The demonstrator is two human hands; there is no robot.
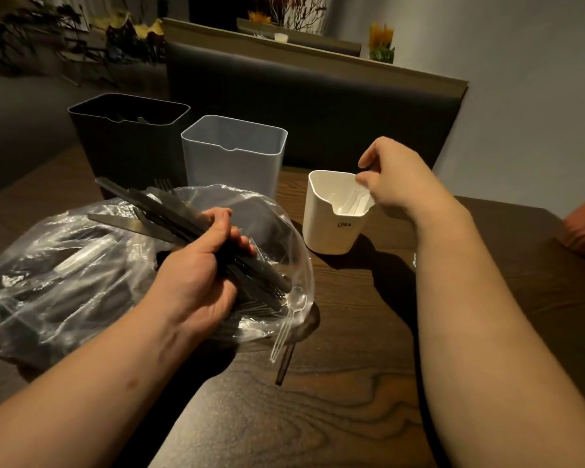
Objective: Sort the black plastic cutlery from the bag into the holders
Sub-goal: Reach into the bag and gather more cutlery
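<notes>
Nearest us, our left hand (196, 275) grips a bundle of black cutlery (169, 211) over the clear bag (65, 271), which lies by the table's (352, 383) left edge with more dark pieces blurred inside. Our right hand (395, 177) curls at the white holder's (331, 228) rim, above clear utensils (348, 201); whether it pinches anything, we cannot tell. Behind the bag stand a black holder (125, 143) and a grey holder (233, 153), their contents hard to make out.

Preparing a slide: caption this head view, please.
Left hand grips black plastic cutlery over the clear plastic bag; right hand hovers over the white plastic holder.
</notes>
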